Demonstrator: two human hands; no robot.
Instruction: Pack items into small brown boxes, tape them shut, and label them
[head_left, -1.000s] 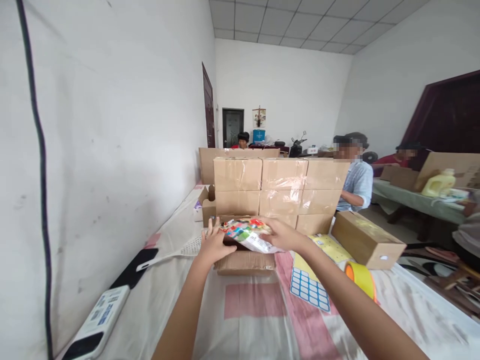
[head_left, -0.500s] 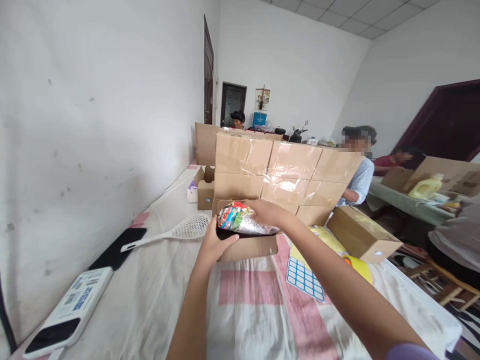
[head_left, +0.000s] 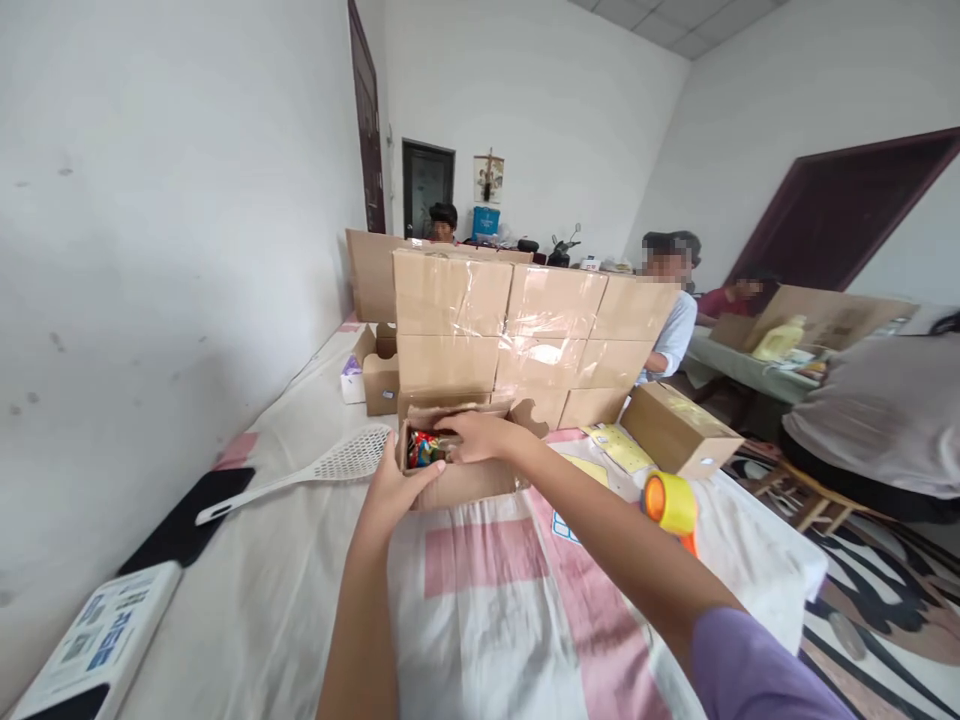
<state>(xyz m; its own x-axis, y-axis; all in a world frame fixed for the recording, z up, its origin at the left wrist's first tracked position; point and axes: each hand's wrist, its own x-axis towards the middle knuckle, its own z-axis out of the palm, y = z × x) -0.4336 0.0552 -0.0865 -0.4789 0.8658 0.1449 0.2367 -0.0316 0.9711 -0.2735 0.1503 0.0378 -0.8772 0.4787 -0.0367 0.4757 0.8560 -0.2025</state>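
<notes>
A small open cardboard box (head_left: 472, 486) sits on the cloth before me. My left hand (head_left: 401, 485) grips its left end, thumb over the front wall and fingers along the side. Inside lies a shiny packet (head_left: 424, 450) with red, blue and green print, only partly visible. My right hand (head_left: 484, 438) reaches into the box from the right, its fingers bent over the packet; the fingertips are partly hidden. A white plastic slotted skimmer (head_left: 349, 455) lies just left of my left hand.
Taped cardboard boxes (head_left: 450, 300) form a wall behind. At right are a closed carton (head_left: 679, 430), a yellow tape roll (head_left: 675, 502) and a yellow sheet (head_left: 619, 447). A white labelled device (head_left: 105, 630) and a black mat (head_left: 191, 520) lie left. Other people sit beyond.
The packet, which stuck up above the box rim, now sits lower inside it. My right hand has gone down into the box with it. The view has turned slightly right.
</notes>
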